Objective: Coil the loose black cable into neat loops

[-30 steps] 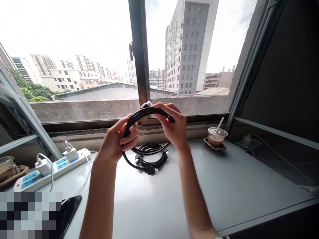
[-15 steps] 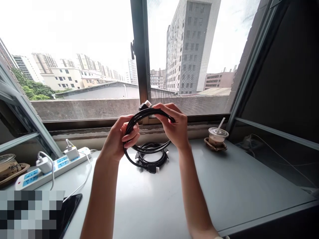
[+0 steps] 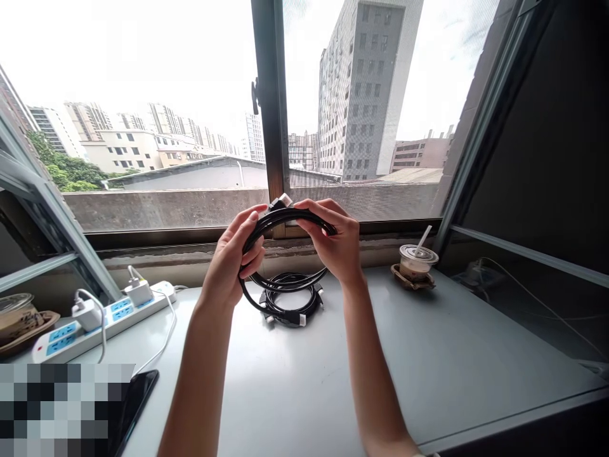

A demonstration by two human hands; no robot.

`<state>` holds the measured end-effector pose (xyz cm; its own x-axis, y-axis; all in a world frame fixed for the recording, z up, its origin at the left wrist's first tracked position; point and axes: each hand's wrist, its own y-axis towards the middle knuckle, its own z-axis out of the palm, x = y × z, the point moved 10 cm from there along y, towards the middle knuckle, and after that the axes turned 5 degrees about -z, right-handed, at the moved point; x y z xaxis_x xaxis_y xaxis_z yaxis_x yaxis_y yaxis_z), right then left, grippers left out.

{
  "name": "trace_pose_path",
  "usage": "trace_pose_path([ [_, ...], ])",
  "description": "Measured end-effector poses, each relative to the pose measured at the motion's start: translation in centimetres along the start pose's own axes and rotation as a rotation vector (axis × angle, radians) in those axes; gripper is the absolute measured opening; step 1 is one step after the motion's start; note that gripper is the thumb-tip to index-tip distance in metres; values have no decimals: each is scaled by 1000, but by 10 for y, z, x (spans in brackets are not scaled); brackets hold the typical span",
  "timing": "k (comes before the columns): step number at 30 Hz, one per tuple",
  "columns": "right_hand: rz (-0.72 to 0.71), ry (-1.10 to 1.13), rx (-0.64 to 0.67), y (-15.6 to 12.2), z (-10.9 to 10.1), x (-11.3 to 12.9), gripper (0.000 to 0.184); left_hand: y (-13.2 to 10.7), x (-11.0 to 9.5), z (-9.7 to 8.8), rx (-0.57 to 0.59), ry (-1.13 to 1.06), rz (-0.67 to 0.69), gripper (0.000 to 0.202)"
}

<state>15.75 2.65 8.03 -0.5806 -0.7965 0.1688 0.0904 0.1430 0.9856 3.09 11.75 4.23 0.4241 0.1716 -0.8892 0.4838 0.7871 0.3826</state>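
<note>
Both hands hold a coiled black cable [image 3: 278, 219] up above a grey table [image 3: 428, 374], in front of the window. My left hand [image 3: 233, 263] wraps its fingers round the coil's left side. My right hand [image 3: 333, 244] pinches the top right of the coil near a plug with a light tip [image 3: 280, 202]. Below the held loop, a second bundle of coiled black cables [image 3: 289, 298] lies flat on the table.
A white power strip [image 3: 102, 317] with two chargers plugged in lies at the left, its white cord trailing forward. A dark phone [image 3: 136, 393] lies at the front left. A lidded cup with a straw [image 3: 417, 260] stands at the right by the window frame [image 3: 269, 114].
My left hand has slid up along the coil towards the plug, and its thumb now reaches near the top. The right hand has hardly moved.
</note>
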Motion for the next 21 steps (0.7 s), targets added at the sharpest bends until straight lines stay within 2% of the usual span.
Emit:
trace_pose_path([
  [8, -4, -7, -5, 1, 0, 3, 16, -4, -8, -1, -52, 116, 81, 27],
  [13, -5, 2, -6, 1, 1, 5, 17, -8, -13, -1, -103, 220, 140, 42],
  [21, 3, -29, -9, 1, 2, 7, 15, -15, -23, 0, -139, 326, 264, 40],
])
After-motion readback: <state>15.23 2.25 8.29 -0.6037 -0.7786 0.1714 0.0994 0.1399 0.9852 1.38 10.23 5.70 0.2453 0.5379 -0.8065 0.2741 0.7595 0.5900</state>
